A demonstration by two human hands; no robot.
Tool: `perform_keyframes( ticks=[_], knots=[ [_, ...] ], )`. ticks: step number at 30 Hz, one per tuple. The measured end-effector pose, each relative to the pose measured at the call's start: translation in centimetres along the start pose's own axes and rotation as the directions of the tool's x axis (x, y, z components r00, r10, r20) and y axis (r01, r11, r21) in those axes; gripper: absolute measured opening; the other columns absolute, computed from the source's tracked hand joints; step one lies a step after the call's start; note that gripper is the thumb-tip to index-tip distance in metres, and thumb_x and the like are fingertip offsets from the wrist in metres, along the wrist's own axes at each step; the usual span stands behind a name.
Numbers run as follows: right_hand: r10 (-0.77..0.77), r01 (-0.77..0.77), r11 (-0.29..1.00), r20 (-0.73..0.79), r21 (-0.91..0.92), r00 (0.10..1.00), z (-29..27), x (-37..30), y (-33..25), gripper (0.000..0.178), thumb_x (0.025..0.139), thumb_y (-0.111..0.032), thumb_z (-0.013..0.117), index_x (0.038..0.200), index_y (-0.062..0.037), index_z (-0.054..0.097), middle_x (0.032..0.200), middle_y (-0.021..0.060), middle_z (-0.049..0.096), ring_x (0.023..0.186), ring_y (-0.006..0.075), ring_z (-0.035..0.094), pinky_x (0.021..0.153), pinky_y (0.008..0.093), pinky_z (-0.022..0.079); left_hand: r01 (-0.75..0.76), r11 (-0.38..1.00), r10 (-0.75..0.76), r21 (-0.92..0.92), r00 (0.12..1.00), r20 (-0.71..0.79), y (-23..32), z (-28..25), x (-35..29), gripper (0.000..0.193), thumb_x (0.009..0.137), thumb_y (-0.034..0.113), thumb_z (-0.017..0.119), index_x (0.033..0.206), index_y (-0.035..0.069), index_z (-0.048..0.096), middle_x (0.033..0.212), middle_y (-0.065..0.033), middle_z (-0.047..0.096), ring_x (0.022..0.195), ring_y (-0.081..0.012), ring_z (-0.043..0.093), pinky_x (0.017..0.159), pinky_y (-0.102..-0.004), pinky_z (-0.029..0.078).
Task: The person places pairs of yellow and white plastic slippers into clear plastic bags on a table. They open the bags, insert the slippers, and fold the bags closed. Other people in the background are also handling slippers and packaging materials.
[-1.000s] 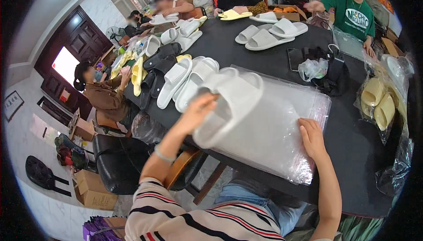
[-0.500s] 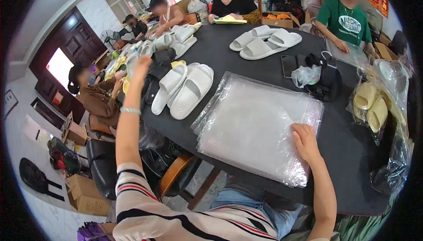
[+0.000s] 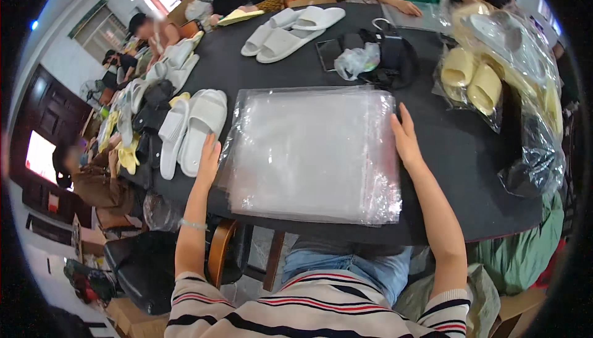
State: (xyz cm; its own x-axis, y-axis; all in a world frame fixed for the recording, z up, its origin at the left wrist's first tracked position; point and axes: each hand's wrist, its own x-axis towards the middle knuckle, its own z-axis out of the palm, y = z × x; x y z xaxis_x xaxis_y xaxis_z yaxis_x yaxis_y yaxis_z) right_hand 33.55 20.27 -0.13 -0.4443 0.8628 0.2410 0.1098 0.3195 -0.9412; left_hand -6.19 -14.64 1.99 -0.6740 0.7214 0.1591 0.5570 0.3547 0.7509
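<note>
A stack of clear plastic bags (image 3: pixel 302 152) lies flat on the black table in front of me, its edges slightly uneven. At the stack's left edge is my left hand (image 3: pixel 210 156), fingers straight and holding nothing, beside a pair of pale grey slippers (image 3: pixel 204 125). My right hand (image 3: pixel 405 137) is against the right edge of the bags, its fingers stretched out and apart. Whether either palm presses on the plastic is hard to see.
Another grey slipper pair (image 3: pixel 287 35) sits farther back. Near it are a phone (image 3: pixel 329 54) and a black bag (image 3: pixel 395 60). Bagged yellow slippers (image 3: pixel 483 91) lie on the right. Co-workers sit around the table; more slippers (image 3: pixel 179 60) line its left side.
My left hand has come back from the far-left slippers to the left edge of the bags. My right hand has moved off the stack's top to its right side. The bags lie straighter.
</note>
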Motion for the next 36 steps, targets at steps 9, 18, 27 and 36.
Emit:
perform_keyframes(
  ticks=[9, 18, 27, 36],
  knots=[
    [0.09, -0.1, 0.967, 0.053, 0.235, 0.995, 0.9, -1.0, -0.9, 0.072, 0.1, -0.039, 0.044, 0.147, 0.0072, 0.017, 0.154, 0.0243, 0.019, 0.144, 0.0313, 0.017, 0.117, 0.0367, 0.014, 0.273, 0.913, -0.134, -0.304, 0.902, 0.41, 3.9, 0.6, -2.1, 0.061, 0.103, 0.039, 0.035, 0.146, -0.003, 0.027, 0.151, -0.0151, 0.031, 0.141, -0.026, 0.028, 0.116, -0.0353, 0.019],
    [0.036, -0.053, 0.989, 0.119, 0.138, 0.992, 1.8, -1.5, 0.2, 0.073, 0.098, -0.045, 0.043, 0.147, 0.0039, 0.021, 0.154, 0.0229, 0.018, 0.145, 0.0321, 0.014, 0.117, 0.039, 0.012, 0.206, 0.941, -0.109, -0.268, 0.936, 0.336, 3.1, 2.8, -0.4, 0.061, 0.103, 0.034, 0.037, 0.15, 0.0, 0.018, 0.155, -0.0146, 0.022, 0.143, -0.0248, 0.022, 0.116, -0.0354, 0.019],
    [-0.233, 0.194, 0.969, -0.307, -0.151, 0.923, -4.8, 3.2, 2.6, 0.059, 0.089, -0.027, 0.065, 0.141, -0.009, 0.042, 0.148, 0.0273, 0.027, 0.14, 0.0387, 0.024, 0.113, 0.0453, 0.022, -0.332, 0.9, 0.243, 0.281, 0.92, 0.309, 2.7, 4.2, -1.2, 0.063, 0.092, 0.015, 0.052, 0.148, 0.002, 0.026, 0.154, -0.0199, 0.025, 0.142, -0.0337, 0.023, 0.116, -0.043, 0.015],
    [-0.449, -0.321, 0.524, -0.576, -0.789, 0.683, -20.3, 1.9, 1.9, 0.052, 0.069, -0.005, 0.072, 0.118, -0.0155, 0.057, 0.143, 0.0114, 0.039, 0.138, 0.0332, 0.029, 0.11, 0.0511, 0.027, -0.371, 0.836, 0.305, 0.404, 0.927, 0.219, 3.5, 5.2, -2.5, 0.063, 0.091, 0.021, 0.055, 0.146, 0.001, 0.031, 0.149, -0.0239, 0.032, 0.139, -0.0373, 0.029, 0.115, -0.0485, 0.018]
  ],
)
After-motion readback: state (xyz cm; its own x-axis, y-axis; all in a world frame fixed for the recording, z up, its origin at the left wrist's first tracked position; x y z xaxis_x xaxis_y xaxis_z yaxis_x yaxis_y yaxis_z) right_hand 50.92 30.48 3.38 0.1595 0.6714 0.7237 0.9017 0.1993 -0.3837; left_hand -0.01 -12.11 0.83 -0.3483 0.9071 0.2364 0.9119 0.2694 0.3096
